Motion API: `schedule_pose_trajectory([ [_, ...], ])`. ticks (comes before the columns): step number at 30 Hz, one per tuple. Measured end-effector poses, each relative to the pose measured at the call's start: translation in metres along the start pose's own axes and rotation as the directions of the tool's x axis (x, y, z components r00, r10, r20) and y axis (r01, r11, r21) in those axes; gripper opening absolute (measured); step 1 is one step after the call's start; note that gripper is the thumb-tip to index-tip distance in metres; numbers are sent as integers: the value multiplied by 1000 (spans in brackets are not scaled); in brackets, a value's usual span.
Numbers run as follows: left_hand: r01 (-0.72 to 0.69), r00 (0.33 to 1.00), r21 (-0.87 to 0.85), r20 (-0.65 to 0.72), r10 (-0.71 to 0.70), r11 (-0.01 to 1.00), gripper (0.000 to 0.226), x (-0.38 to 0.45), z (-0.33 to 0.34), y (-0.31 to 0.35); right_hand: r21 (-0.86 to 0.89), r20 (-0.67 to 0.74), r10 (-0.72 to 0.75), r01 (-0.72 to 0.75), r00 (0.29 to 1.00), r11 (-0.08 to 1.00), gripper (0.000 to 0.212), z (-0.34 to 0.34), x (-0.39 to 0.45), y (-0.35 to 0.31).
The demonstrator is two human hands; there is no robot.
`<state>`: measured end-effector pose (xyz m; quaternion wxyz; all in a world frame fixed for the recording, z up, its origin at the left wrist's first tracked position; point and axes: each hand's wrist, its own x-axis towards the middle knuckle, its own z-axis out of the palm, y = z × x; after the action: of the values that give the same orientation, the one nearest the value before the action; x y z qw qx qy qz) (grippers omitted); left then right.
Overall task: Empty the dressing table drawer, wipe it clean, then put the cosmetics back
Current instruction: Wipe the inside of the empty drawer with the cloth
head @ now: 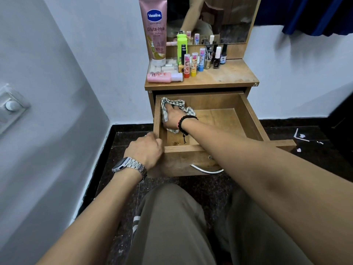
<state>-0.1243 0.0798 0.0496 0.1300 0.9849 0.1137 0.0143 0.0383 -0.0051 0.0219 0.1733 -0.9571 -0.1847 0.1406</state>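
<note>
The wooden drawer (254,119) is pulled out of the dressing table, and nothing but the cloth lies in it. My right hand (172,115) presses a checked cloth (189,110) against the drawer's back left corner. My left hand (146,150) grips the drawer's front left corner from outside. The cosmetics stand on the table top (229,73): a tall pink lotion tube (155,31), a green bottle (180,46), a pink bottle (164,77) lying on its side, several lip balm sticks (193,64) and nail polish bottles (215,58).
A mirror (219,18) rises behind the table top. A white wall with a switch plate (11,108) closes the left side. Dark floor (305,152) with paper scraps lies to the right. A metal handle (206,170) sits on the drawer front. My knees are below.
</note>
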Motion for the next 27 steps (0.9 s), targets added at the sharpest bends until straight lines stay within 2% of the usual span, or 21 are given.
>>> schedule_pose_trajectory([
  [3,-1,1000,-1,5,1,1000,30,0,-1,0,-89,-25,28,-30,999,996,75,-9,-3,14],
  [9,-2,1000,2,10,2,1000,33,0,0,0,-236,-111,156,-179,982,955,55,-31,-22,55],
  [12,-5,1000,-3,15,5,1000,32,0,0,-1,-381,-150,137,-185,979,906,45,-50,-36,81],
  [17,10,1000,-10,14,-10,1000,32,1,1,1,-582,1,142,-115,990,805,30,-101,-50,114],
  [22,1,1000,-4,21,-1,1000,34,3,3,-2,-812,108,-38,110,993,574,19,-137,-72,91],
  [25,-8,999,-8,32,8,1000,31,3,2,-3,-887,292,52,251,955,387,25,-132,-88,99],
  [27,-9,999,-8,36,9,1000,30,3,1,-3,-891,364,134,302,922,340,33,-123,-99,115],
])
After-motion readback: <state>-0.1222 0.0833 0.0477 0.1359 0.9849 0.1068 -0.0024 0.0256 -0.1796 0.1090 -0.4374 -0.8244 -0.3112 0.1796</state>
